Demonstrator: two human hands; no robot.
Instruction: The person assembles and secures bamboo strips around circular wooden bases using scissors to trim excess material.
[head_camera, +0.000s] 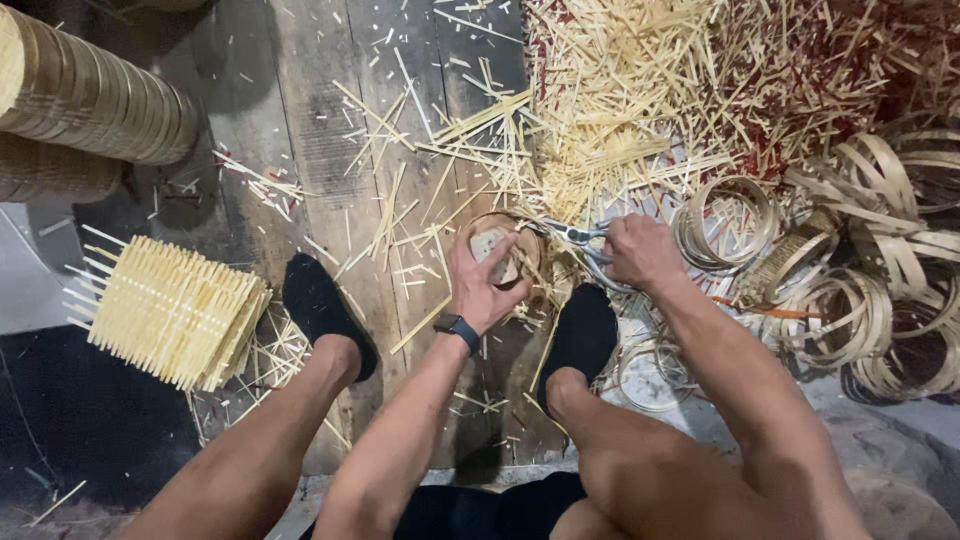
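Head view, looking straight down between my knees: my left hand (482, 282) wraps around a small round bamboo-rimmed tray (503, 250), fingers clasped over its near edge and thumb across its pale woven face. The tray lies nearly flat on the floor between my feet, its open face turned up toward me; being round it has no real long axis. My right hand (640, 250) is clenched around the handles of a pair of grey metal shears (582, 240). The shears lie with their long axis running left to right, blades pointing left at the tray's far right rim and just touching it; whether the blades are parted I cannot tell.

I wear black socks; the left foot (325, 310) and the right foot (583, 335) flank the tray. Beneath is a floor of dark, worn wooden planks (310, 130), strewn with thin pale bamboo splints (610, 100) that thicken into a heap at the upper right. To the right lie loose coiled hoops of flat bamboo strip (850, 320). At the left sits a stack of square woven bamboo mats with splint ends sticking out (170, 310), and above it a long roll of stacked round bamboo rims (90, 95) lying on its side.
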